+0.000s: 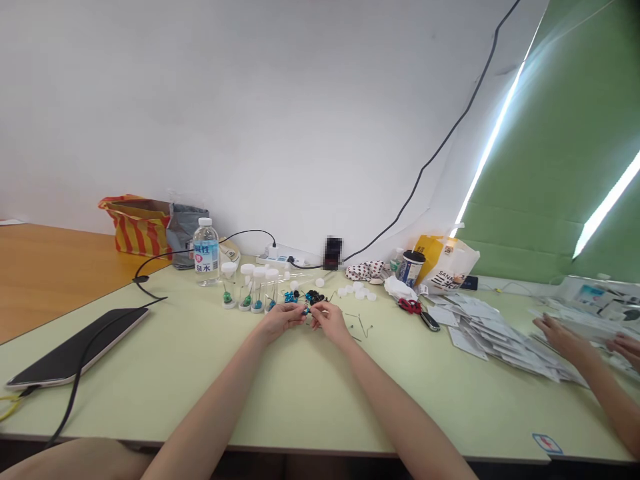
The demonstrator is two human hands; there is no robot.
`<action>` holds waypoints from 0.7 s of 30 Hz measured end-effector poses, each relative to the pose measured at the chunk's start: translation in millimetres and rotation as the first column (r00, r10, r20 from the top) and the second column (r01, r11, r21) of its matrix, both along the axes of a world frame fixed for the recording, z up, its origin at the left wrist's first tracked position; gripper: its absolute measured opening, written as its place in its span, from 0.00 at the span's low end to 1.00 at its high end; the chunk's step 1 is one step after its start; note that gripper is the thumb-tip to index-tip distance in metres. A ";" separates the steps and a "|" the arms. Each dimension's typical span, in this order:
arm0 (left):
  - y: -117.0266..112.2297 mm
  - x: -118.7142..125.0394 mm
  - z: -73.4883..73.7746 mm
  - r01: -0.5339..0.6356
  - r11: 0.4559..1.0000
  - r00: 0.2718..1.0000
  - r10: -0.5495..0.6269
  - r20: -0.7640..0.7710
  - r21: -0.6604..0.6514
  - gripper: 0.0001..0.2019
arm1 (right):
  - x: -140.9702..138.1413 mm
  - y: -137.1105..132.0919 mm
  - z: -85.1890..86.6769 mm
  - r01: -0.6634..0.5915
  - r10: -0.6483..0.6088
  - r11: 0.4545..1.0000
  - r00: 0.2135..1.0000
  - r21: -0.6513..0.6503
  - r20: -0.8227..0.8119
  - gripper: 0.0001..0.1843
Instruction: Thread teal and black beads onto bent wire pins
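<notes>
My left hand point(284, 321) and my right hand point(329, 321) meet over the middle of the table, fingers pinched together. A small blue piece point(307, 311) shows between the fingertips of both; its exact kind is too small to make out. Just behind the hands lie small blue pieces point(291, 297) and a pile of black pieces point(316, 296). To the left stand several transparent tubes point(258, 293) with white caps, holding green or blue pieces with thin stems. Thin metal rods point(364, 327) lie right of my right hand, and loose white caps point(358, 289) lie farther back.
On the left are a water bottle point(206, 257), a dark tablet-like device point(80, 343) with a cable and a striped bag point(143, 227). At right lie red-handled scissors point(410, 306), a stack of white cards point(495, 330) and another person's hand point(565, 339). A power strip point(280, 259) sits behind.
</notes>
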State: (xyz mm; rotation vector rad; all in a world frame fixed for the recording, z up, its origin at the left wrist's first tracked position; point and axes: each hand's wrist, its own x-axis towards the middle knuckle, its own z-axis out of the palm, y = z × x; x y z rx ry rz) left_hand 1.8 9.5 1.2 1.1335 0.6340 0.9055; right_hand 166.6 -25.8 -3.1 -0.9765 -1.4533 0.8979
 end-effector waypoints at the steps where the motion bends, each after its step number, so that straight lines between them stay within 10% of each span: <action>1: 0.0 0.1 -0.3 0.001 1.000 1.000 -0.001 -0.006 0.007 0.12 | -0.7 0.9 -1.4 0.010 -0.012 0.999 0.999 -0.045 -0.048 0.17; 21: -0.9 1.1 1.2 -0.035 0.999 0.999 0.035 0.015 0.021 0.14 | -6.5 -7.2 3.2 -0.097 0.042 0.954 0.980 -0.285 -0.195 0.26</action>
